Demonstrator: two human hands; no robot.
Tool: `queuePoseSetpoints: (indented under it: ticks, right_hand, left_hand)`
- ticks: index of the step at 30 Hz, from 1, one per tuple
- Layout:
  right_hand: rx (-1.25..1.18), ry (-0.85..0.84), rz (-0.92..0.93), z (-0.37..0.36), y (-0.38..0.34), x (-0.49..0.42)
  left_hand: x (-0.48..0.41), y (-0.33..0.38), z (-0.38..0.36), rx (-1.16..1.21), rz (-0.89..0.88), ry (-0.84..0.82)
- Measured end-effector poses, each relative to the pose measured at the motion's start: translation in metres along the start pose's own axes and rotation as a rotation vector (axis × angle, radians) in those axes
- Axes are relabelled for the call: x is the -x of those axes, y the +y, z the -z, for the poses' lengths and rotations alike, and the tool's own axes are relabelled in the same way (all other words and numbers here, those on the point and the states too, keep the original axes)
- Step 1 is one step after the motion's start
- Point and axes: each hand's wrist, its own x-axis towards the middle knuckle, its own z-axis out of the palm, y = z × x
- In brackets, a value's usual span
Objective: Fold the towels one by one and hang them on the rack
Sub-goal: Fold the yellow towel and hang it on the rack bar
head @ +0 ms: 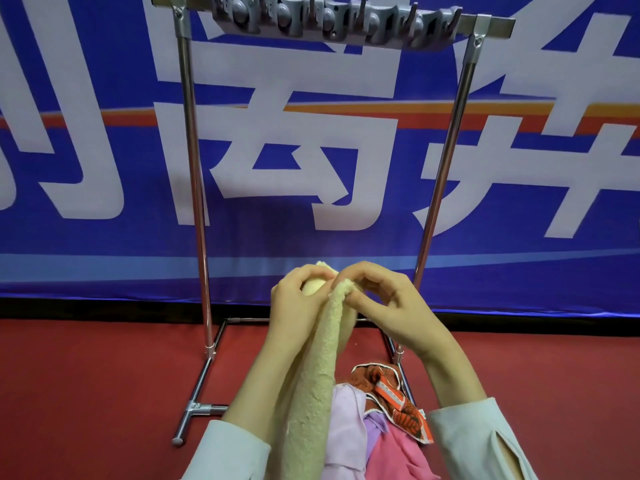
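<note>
Head view, and I've got both hands raised in front of the foot of the rack. My left hand and right hand meet at the top end of the yellow towel, fingers curled in and pinching the terry, the tips of the 2 hands almost touching. Below the fingers the towel hangs toward me in 1 long narrow bunch, not a flat fold. Under my wrists sits the waiting pile: a lilac towel, a pink towel, and an orange patterned cloth off to the right. High above the fingers is the hook bar, with no towel on it that I can see. My read is that this is the folding step on towel 1, with me hunting for corners. Next I need to spread the hands apart along the edge, match corners, then make a long lift to the bar. A slack pinch could drop the bunch onto the pile.
</note>
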Motion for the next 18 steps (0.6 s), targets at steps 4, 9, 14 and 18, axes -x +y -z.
queuePoseSetpoints:
  ticks: [4,9,14,18]
  right_hand:
    - [0.132,0.052,0.004,0.006,0.002,0.000]
    - [0.292,0.074,-0.072,0.010,0.009,0.002]
    - [0.153,0.203,-0.238,0.013,0.009,0.003]
    - [0.134,0.230,-0.278,0.015,0.008,0.003]
  left_hand:
    - [0.000,0.001,0.005,0.107,-0.045,-0.210]
    - [0.006,0.009,-0.001,0.254,0.016,-0.252]
    - [0.009,0.008,-0.007,0.349,0.056,-0.262]
    - [0.011,0.011,-0.012,0.424,0.072,-0.246]
